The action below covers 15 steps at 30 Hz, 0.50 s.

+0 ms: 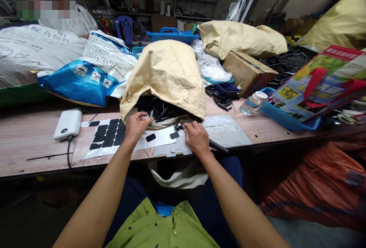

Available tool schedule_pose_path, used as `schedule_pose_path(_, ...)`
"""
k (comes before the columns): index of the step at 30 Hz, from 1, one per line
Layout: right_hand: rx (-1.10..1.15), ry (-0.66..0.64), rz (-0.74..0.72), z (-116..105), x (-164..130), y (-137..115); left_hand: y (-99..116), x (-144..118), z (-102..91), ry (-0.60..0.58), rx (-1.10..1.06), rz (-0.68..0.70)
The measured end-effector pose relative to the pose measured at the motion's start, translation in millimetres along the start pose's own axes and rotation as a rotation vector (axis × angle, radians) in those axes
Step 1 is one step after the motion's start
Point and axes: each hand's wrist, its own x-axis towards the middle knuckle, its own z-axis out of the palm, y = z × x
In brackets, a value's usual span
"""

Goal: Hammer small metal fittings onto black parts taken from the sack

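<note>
My left hand pinches a small dark part at the mouth of a tan paper sack that lies on the wooden workbench. Several black parts fill the sack's opening. My right hand grips a black-handled tool with a metal head, which rests on a white sheet. Between my hands lies a backing sheet with several black adhesive pads; two loose pads sit nearer my fingers.
A white power bank with a cable lies at left. Blue and white sacks stand behind it. A cardboard box, small bottle, blue tray with a printed bag and loose black parts crowd the right. Another person sits at far left.
</note>
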Motion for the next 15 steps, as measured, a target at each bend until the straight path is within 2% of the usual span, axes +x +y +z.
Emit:
schedule_pose_path(3,0.000,0.002,-0.001,0,0,0,-4,-36,-4.6,-0.113,-0.029,0.158)
schedule_pose_path(6,-0.001,0.002,-0.001,0,0,0,-8,-58,-0.8,-0.252,0.022,0.288)
schedule_pose_path(9,-0.004,0.005,0.002,0,0,-1,-13,-64,4.1,-0.305,0.084,0.383)
schedule_pose_path(15,0.006,0.012,-0.003,2,0,0,-19,-60,7.6,-0.290,0.088,0.434)
